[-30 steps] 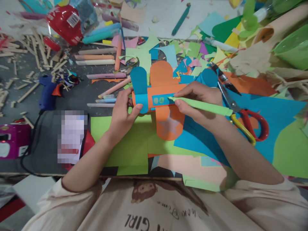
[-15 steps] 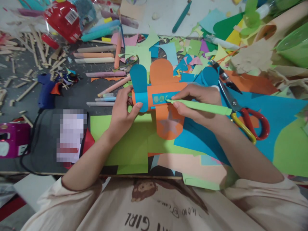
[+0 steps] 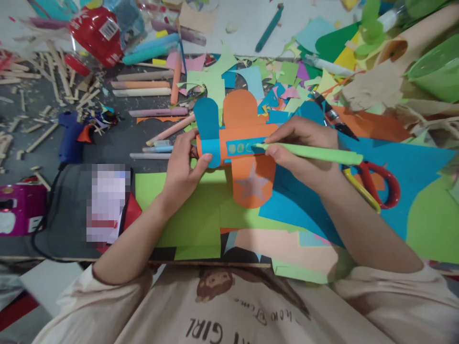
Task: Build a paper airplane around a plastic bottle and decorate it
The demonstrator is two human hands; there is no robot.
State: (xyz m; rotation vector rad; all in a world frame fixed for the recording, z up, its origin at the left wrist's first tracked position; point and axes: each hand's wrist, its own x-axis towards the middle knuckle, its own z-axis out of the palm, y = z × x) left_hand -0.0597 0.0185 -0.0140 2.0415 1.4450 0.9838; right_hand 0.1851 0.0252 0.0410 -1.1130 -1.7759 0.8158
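In the head view a paper airplane model point(image 3: 210, 152) with an orange tube body lies across the middle of the table. My left hand point(image 3: 186, 160) is closed around its blue-banded end, thumb on the band. Its orange wings stick out front and back, the near one bearing a grey star point(image 3: 254, 183). Along the body runs a blue strip point(image 3: 236, 147) with round green marks. My right hand point(image 3: 304, 150) pinches a light green marker point(image 3: 319, 154), its tip at the strip beside the marks. The model's far end is partly hidden behind this hand.
Red-and-yellow scissors point(image 3: 382, 186) lie on blue paper point(image 3: 423, 165) under my right forearm. A craft knife point(image 3: 335, 117) is behind my right hand. To the left are a blue glue gun point(image 3: 70, 138), a phone point(image 3: 109, 203) and wooden sticks point(image 3: 57, 67). Green paper point(image 3: 190, 210) lies in front.
My right hand and the marker have shifted right along the strip. The third green mark shows more fully. My left hand and the airplane model have stayed in place.
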